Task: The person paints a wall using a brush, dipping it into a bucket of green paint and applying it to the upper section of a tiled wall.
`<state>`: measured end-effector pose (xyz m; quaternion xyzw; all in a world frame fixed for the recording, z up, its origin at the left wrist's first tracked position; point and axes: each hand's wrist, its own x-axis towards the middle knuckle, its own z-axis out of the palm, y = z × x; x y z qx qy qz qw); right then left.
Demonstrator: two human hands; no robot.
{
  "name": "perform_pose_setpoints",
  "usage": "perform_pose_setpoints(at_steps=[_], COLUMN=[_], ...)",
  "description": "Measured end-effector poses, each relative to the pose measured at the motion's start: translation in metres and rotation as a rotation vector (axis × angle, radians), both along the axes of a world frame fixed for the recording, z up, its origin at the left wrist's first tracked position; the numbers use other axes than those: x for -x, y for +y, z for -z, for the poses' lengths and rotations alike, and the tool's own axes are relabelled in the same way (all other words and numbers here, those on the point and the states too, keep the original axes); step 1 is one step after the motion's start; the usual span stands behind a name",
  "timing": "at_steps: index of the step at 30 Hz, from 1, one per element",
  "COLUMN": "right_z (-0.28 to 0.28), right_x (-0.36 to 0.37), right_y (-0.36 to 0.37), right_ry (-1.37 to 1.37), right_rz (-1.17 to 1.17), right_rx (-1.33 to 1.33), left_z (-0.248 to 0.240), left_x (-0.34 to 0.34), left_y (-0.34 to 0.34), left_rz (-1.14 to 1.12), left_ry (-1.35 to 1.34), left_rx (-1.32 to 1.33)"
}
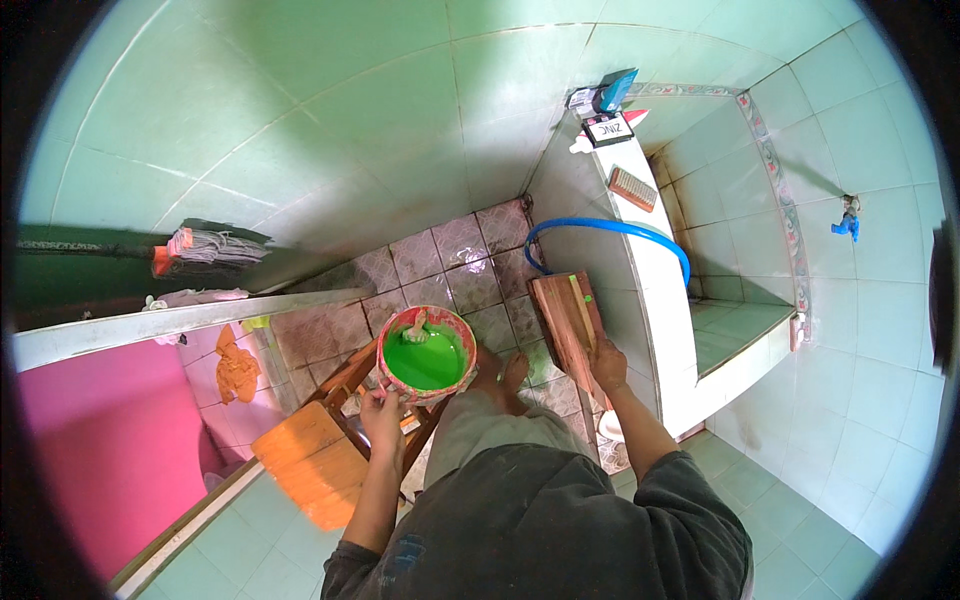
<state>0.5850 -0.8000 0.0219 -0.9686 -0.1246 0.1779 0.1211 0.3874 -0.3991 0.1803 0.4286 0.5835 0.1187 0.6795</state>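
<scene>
My left hand (380, 420) is closed on the near left side of a paint bucket (385, 388), where its rim or handle is. Bright green paint (430, 362) fills much of the bucket, and its red rim is splattered. Inside, a paintbrush (416, 328) leans at the far left wall. With my right hand (606, 366) I grip the near right edge of a reddish-brown wooden board (562, 320), which slants beside the white basin wall. A small green spot marks its upper right part.
Left of my legs stands a wooden chair (312, 465). A blue hose (610, 226) arches over the basin ledge (650, 260), which carries a scrub brush (632, 188) and small boxes (607, 128). A blue tap (847, 220) juts from the right wall. Orange cloth (237, 368) lies beyond the doorway. Floor tiles look wet.
</scene>
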Motion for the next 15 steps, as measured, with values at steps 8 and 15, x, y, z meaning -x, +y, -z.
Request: perform_pose_setpoints(at_steps=[8,15], right_z=[0.031,0.005], right_x=[0.002,-0.016], right_y=[0.0,0.029], right_ry=[0.043,0.224], right_rz=[0.04,0.185], right_rx=[0.1,0.258], left_z=[-0.005,-0.02], left_x=[-0.015,-0.029], left_y=[-0.002,-0.003], left_rz=[0.059,0.012], left_ry=[-0.096,-0.185], left_rx=[-0.108,-0.164])
